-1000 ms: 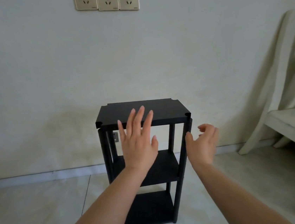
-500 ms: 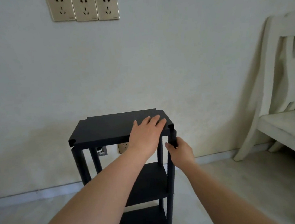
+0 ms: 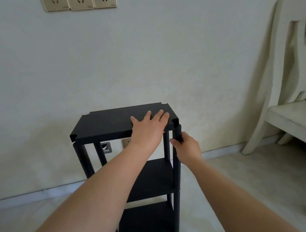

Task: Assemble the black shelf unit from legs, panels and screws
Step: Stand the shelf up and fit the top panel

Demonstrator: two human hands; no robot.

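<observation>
L hand (image 3: 148,128) flat, fingers straight, on top panel (image 3: 107,124); R hand (image 3: 187,147) round front-right leg (image 3: 177,162) (gripping).

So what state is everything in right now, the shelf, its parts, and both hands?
Shelf unit: upright on the floor, three panels in place.
Top panel: lying flat on the legs, left front corner looks slightly off its leg.
Left hand: flat, pressing on the top panel.
Right hand: fingers curled around the front right leg.
Chair: at the right, by the wall.

Dim, soft, even light; wide-angle bowing and blur toward the edges.
</observation>
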